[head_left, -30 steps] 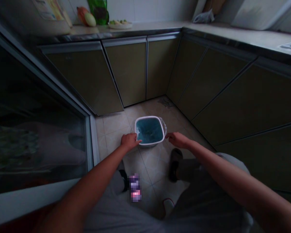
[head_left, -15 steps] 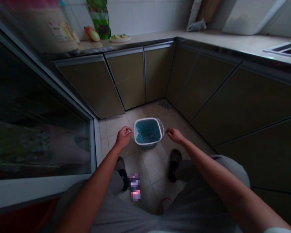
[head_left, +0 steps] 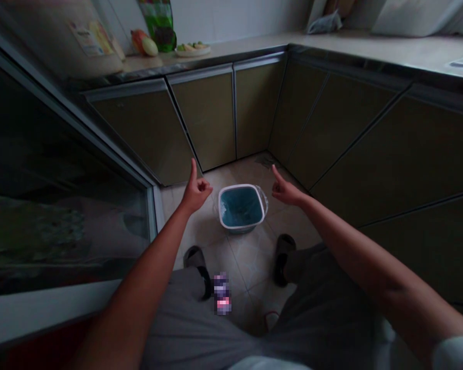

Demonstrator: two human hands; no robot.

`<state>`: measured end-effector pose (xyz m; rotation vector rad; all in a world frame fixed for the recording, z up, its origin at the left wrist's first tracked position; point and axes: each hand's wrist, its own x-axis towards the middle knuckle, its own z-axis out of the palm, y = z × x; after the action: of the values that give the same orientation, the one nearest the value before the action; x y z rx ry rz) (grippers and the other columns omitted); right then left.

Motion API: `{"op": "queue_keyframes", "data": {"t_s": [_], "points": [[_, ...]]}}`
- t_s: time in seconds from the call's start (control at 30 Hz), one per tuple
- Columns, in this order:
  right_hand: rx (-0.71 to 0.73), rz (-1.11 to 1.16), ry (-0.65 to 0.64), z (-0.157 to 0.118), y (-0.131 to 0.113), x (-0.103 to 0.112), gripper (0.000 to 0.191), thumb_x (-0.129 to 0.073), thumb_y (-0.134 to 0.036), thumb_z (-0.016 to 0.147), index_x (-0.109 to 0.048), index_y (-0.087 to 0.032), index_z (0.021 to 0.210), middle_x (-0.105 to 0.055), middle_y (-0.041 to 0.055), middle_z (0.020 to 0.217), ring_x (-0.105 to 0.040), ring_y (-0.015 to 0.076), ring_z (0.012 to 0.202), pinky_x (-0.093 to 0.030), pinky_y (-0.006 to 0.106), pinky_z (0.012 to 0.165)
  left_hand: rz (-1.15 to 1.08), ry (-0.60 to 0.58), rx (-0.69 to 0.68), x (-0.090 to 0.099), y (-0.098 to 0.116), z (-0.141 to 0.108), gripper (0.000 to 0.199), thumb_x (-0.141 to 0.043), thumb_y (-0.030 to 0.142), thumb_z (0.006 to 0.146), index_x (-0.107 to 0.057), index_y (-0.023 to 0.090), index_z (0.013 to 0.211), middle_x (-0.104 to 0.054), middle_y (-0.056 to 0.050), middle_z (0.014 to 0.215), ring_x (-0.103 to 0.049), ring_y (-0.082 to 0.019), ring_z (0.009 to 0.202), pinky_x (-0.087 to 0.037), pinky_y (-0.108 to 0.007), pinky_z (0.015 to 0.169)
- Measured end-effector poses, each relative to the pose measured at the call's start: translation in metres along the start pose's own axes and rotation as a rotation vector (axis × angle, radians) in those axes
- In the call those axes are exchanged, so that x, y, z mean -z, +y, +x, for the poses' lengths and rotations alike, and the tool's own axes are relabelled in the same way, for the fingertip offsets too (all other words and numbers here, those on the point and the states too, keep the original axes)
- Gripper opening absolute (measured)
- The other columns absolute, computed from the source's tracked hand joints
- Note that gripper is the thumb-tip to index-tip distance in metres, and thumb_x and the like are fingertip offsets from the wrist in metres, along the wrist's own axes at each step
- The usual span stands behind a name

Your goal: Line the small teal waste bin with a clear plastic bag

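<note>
A small trash bin (head_left: 241, 206) with a teal inside and a white rim stands upright on the tiled floor between my feet. Clear plastic lines it, and a loop of that plastic bag (head_left: 264, 200) hangs out past the rim on the right. Left of the bin, apart from it, is my left hand (head_left: 196, 191), one finger stretched up and the others curled closed on nothing visible. My right hand (head_left: 287, 192) hovers on the other side, also clear of the bin, one finger pointing forward and the rest folded in, with nothing seen in it.
Low cabinets (head_left: 200, 118) form a corner behind the bin. On the counter (head_left: 247, 47) are a plate of food (head_left: 193, 50), an onion (head_left: 149, 47), a green bag (head_left: 158, 23) and a large tub (head_left: 73, 41). A glass door (head_left: 61, 205) stands at left; a blurred item (head_left: 222, 293) lies below.
Both hands have moved away from the bin's rim, outward and forward. Each has gone from a pinch to one outstretched finger. The view has shifted slightly; the bin stays in place.
</note>
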<state>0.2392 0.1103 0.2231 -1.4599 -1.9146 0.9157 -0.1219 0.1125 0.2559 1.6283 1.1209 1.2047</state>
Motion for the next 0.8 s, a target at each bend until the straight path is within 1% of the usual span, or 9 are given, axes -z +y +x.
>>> {"op": "queue_keyframes", "data": {"t_s": [0.07,0.13,0.33,0.43,0.53,0.6,0.67,0.73,0.8], "points": [[-0.050,-0.031,-0.061,0.012,0.013,-0.011,0.120,-0.067,-0.016,0.073,0.006,-0.018,0.169,-0.066,-0.0044,0.072,-0.058,0.0144,0.062,-0.047,0.026,0.067,0.011,-0.018,0.102,-0.001,-0.043,0.009,0.125,-0.073,0.014,0.077,0.013,0.021,0.166,-0.051,0.013,0.065,-0.045,-0.006,0.057,-0.038,-0.017,0.061],[-0.023,-0.030,-0.064,0.016,0.013,-0.017,0.120,-0.065,-0.016,0.075,0.011,-0.019,0.168,-0.068,-0.0033,0.077,-0.058,0.0143,0.064,-0.047,0.026,0.069,0.009,-0.036,0.112,0.001,-0.065,0.010,0.125,-0.074,0.015,0.077,0.014,0.021,0.166,-0.053,0.012,0.067,-0.047,-0.006,0.058,-0.039,-0.017,0.062],[0.024,-0.067,0.004,0.017,-0.007,-0.019,0.118,-0.064,-0.013,0.077,0.009,-0.022,0.169,-0.071,-0.0005,0.084,-0.060,0.0148,0.068,-0.048,0.026,0.070,-0.025,0.040,0.057,0.010,-0.059,0.003,0.124,-0.074,0.016,0.074,0.008,0.022,0.167,-0.053,0.011,0.068,-0.046,-0.007,0.058,-0.038,-0.018,0.060],[0.051,-0.081,0.063,0.018,-0.004,-0.024,0.105,-0.065,-0.015,0.080,-0.011,-0.022,0.169,-0.072,0.0018,0.093,-0.061,0.0144,0.071,-0.049,0.026,0.072,-0.045,0.115,0.056,0.009,-0.053,-0.002,0.114,-0.074,0.018,0.074,-0.010,0.025,0.167,-0.056,0.009,0.074,-0.049,-0.007,0.061,-0.040,-0.019,0.061],[0.056,-0.181,0.044,0.014,0.006,-0.041,0.064,-0.064,-0.020,0.086,-0.052,-0.020,0.150,-0.073,0.0077,0.107,-0.064,0.0161,0.079,-0.050,0.026,0.076,-0.046,0.169,0.093,0.001,-0.057,-0.017,0.086,-0.070,0.020,0.077,-0.036,0.023,0.155,-0.058,0.006,0.077,-0.051,-0.009,0.063,-0.040,-0.020,0.060],[0.053,-0.298,-0.069,0.007,0.016,-0.060,0.043,-0.065,-0.023,0.088,-0.067,-0.019,0.131,-0.072,0.0102,0.115,-0.066,0.0187,0.087,-0.050,0.028,0.080,-0.004,0.088,0.160,-0.009,-0.069,-0.033,0.058,-0.066,0.022,0.079,-0.054,0.019,0.135,-0.058,0.005,0.074,-0.052,-0.010,0.062,-0.040,-0.020,0.059],[0.057,-0.410,-0.247,-0.002,0.028,-0.082,0.036,-0.065,-0.024,0.089,-0.070,-0.019,0.124,-0.071,0.0113,0.121,-0.068,0.0217,0.096,-0.051,0.029,0.086,0.073,-0.100,0.248,-0.020,-0.087,-0.051,0.034,-0.064,0.023,0.079,-0.064,0.017,0.113,-0.058,0.004,0.071,-0.052,-0.010,0.062,-0.040,-0.022,0.059],[0.043,-0.497,-0.416,-0.013,0.039,-0.103,0.038,-0.065,-0.025,0.090,-0.070,-0.020,0.127,-0.070,0.0119,0.126,-0.069,0.0242,0.105,-0.051,0.030,0.089,0.157,-0.330,0.340,-0.030,-0.105,-0.070,0.024,-0.062,0.025,0.079,-0.067,0.017,0.101,-0.058,0.003,0.069,-0.052,-0.011,0.061,-0.040,-0.023,0.060],[0.007,-0.552,-0.526,-0.022,0.049,-0.119,0.041,-0.065,-0.025,0.091,-0.068,-0.020,0.131,-0.069,0.0124,0.129,-0.069,0.0256,0.110,-0.052,0.029,0.090,0.258,-0.542,0.414,-0.036,-0.120,-0.086,0.026,-0.061,0.026,0.080,-0.069,0.016,0.103,-0.060,0.002,0.070,-0.054,-0.013,0.062,-0.040,-0.024,0.059]]}}
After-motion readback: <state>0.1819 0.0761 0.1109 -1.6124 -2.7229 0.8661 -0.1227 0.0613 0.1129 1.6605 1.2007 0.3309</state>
